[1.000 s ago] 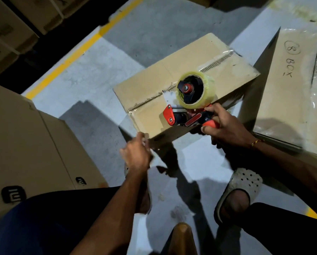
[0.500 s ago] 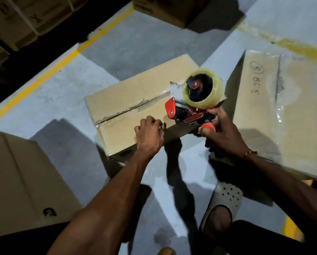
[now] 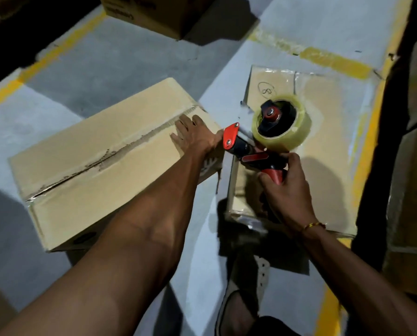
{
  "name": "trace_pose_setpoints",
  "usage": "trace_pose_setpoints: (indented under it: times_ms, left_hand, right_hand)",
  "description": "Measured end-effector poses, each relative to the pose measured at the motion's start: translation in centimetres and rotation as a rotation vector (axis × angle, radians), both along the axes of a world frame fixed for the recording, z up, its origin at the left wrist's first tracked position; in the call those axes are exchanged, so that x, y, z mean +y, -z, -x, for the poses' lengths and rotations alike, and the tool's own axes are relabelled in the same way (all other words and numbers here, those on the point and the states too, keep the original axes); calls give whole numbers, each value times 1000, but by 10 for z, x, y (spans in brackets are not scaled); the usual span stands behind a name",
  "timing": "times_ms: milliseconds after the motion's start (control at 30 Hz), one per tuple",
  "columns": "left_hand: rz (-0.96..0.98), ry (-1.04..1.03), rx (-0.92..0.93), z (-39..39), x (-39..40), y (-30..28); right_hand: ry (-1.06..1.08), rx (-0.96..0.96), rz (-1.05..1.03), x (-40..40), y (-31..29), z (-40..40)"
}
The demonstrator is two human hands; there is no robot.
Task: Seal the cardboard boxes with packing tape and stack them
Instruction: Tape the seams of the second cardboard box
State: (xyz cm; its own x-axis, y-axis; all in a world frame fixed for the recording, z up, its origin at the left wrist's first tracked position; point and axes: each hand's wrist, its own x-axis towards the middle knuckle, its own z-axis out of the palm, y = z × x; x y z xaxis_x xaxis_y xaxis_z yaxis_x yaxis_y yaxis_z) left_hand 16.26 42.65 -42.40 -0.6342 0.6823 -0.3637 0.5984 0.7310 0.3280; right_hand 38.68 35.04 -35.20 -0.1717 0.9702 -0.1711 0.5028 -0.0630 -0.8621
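Here, left to right —
Unsealed box: the cardboard box (image 3: 86, 166) lies on the concrete floor (image 3: 130, 59) at the left, its centre seam (image 3: 100, 161) torn and ragged, with no tape I can make out along it
Seam axis: the seam runs from the near-left edge up to the far-right end of the lid, so its long axis points toward the dispenser
Left hand: the left hand (image 3: 193, 137) lies flat on the lid at the far-right end of the seam, fingers straight and spread, pressing the flaps down and gripping nothing
Tape dispenser: the red and black tape gun (image 3: 258, 144) with its roll of clear packing tape (image 3: 281, 122) hangs just beside the right end of the box, its red front plate close to the left wrist; I cannot tell whether they touch
Right hand: the right hand (image 3: 285, 187) is curled round the gun's handle, holding it above the taped box
Taped box: a second box (image 3: 323, 146), glossy with tape and marked in pen, sits to the right, close beside the first
Likely next move: the right hand is nearer the seam's end, so the pull would run from the far-right end back toward the near-left edge
Risk: the torn seam edges may lift under the tape
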Motion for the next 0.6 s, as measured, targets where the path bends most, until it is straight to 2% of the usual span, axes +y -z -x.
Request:
trace_pose_setpoints:
  times_ms: [133, 300, 467, 600]
  left_hand:
    - [65, -104, 42, -9, 21, 8]
    - [66, -102, 52, -22, 14, 7]
    - [65, 80, -24, -18, -36, 5]
    - [88, 238, -4, -13, -89, 8]
  right_hand:
    - [-6, 56, 23, 0, 1, -10]
    - [-12, 91, 40, 0, -1, -10]
    - [-35, 93, 50, -6, -10, 1]
    - [-91, 70, 51, -18, -16, 13]
